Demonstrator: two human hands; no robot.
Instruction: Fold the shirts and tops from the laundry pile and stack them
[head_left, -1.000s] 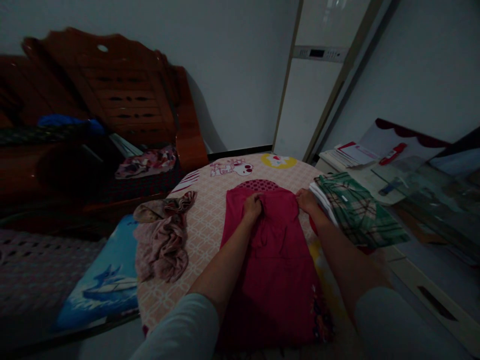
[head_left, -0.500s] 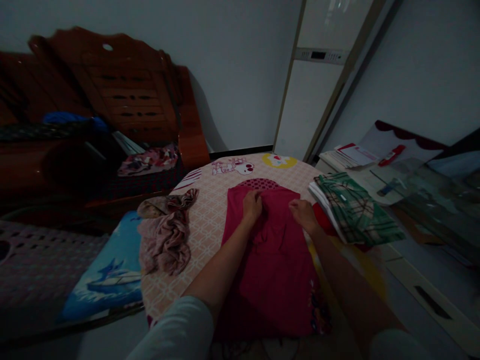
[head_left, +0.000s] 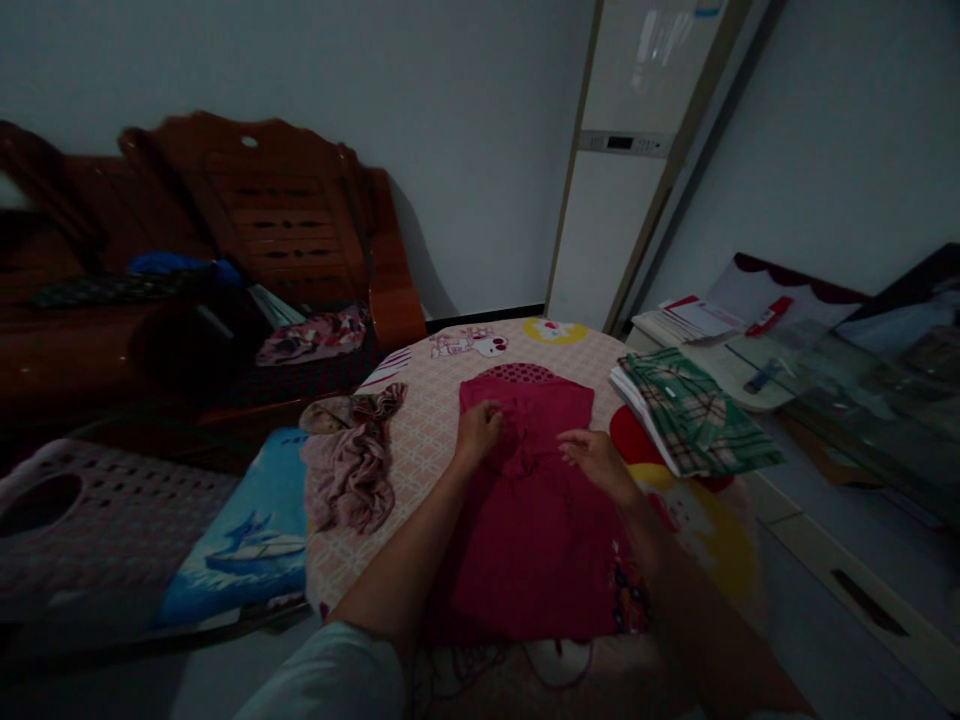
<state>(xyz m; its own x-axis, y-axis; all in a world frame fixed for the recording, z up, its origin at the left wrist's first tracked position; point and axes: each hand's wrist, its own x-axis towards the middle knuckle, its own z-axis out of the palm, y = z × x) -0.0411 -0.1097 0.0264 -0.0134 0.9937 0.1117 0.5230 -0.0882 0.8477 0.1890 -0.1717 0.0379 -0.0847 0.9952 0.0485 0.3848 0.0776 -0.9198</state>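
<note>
A magenta garment [head_left: 532,560] lies folded into a long rectangle on the round table, with creases across its upper middle and a floral print at its lower right edge. My left hand [head_left: 478,434] is over the garment's upper left side, fingers loosely curled and slightly apart, with nothing visible in them. Over the right side is my right hand [head_left: 598,462], its fingers stretched toward the middle and apart, holding nothing. Whether either hand touches the fabric is hard to see in the dim light.
A crumpled pinkish-brown cloth [head_left: 352,475] lies on the patterned tablecloth [head_left: 420,430] at left. Folded green plaid clothing [head_left: 694,410] is stacked at right. Beyond stand a wooden bench [head_left: 277,220], a blue cushion [head_left: 247,540], a pink woven basket [head_left: 142,510] and a glass-topped cabinet [head_left: 862,400].
Both hands have drawn back toward me and a little left. My right hand's fingers, curled together before, are now extended. The view has tilted and shifted slightly.
</note>
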